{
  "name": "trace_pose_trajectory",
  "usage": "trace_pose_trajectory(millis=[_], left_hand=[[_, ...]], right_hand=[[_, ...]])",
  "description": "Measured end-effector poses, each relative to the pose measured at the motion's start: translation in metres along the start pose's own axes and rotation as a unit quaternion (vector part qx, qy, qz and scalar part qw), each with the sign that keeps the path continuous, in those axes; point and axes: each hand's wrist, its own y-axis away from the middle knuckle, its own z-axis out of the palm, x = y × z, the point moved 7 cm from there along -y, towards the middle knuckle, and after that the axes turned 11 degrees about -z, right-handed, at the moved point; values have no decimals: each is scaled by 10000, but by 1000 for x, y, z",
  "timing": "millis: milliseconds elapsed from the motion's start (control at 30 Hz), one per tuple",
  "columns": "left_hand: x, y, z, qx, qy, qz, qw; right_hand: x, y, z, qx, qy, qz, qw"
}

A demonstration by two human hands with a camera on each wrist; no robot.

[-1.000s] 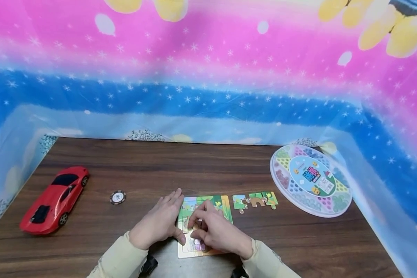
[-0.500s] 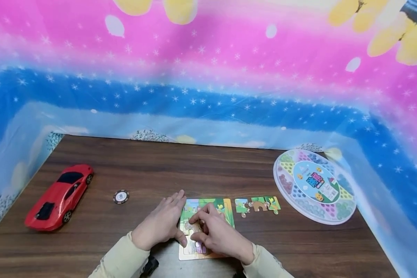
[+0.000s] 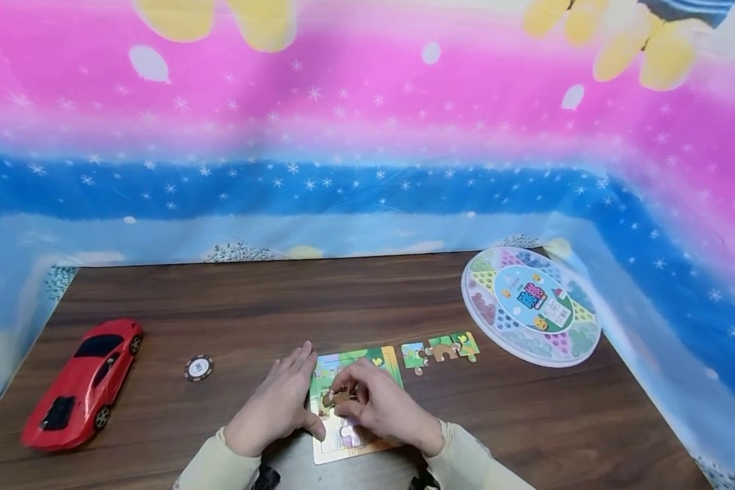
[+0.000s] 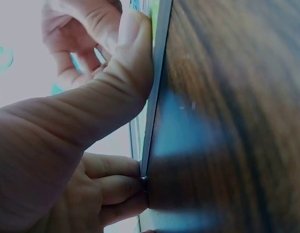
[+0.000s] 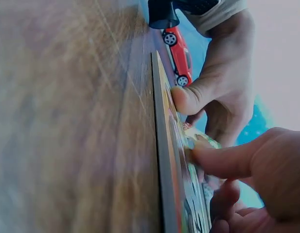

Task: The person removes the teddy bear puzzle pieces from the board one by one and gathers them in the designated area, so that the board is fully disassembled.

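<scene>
A jigsaw puzzle board (image 3: 387,446) lies on the table, its upper part filled with a green picture and its lower part pale. My left hand (image 3: 275,405) rests along the board's left side, fingers stretched forward, with the thumb on the board's face. Over the middle, my right hand (image 3: 388,403) pinches a brown puzzle piece (image 3: 338,397) between thumb and curled fingers, which partly cover it. In the right wrist view, the right thumb (image 5: 222,160) is low over the board's surface. The left wrist view has the left thumb (image 4: 125,73) against the board's edge.
Several loose puzzle pieces (image 3: 444,350) lie right of the board. Beyond them is a round Chinese checkers set (image 3: 490,299) in clear packaging. A poker chip (image 3: 199,368) and a red toy car (image 3: 82,388) are on the left. A patterned cloth (image 3: 367,190) surrounds the table.
My right fingers have shifted slightly at the board's middle, and the brown puzzle piece now shows between them. The left hand keeps its place on the board. The head view has swayed.
</scene>
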Motion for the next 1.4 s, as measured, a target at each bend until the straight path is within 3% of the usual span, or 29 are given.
trace_pose_trajectory(millis=[133, 233, 400, 533, 633, 733, 933, 1233, 1400], left_hand=[[-1, -1, -2, 123, -7, -10, 9999], [-2, -2, -3, 140, -25, -62, 9999], [-2, -4, -4, 105, -4, -110, 9999], [-4, -4, -8, 94, -60, -162, 9998], [-7, -5, -11, 68, -133, -228, 9996], [-9, -5, -13, 79, -182, -203, 9996], [-10, -7, -13, 96, -192, -181, 9996], [-2, -2, -5, 33, 49, -77, 10000], [-1, 4, -1, 19, 78, -23, 10000]], right_hand=[[4, -4, -5, 28, -389, 177, 9991], [1, -4, -15, 8, -407, -39, 9992], [-9, 11, -63, 582, 123, -496, 9970], [1, 38, -106, 1001, 257, 201, 9944], [19, 54, -122, 1124, 423, 830, 9893], [38, 62, -122, 1166, 572, 1251, 9836], [58, 66, -103, 1065, 767, 1688, 9769], [55, 85, -100, 1226, 1166, 2156, 9617], [52, 91, -95, 1196, 1248, 2036, 9637]])
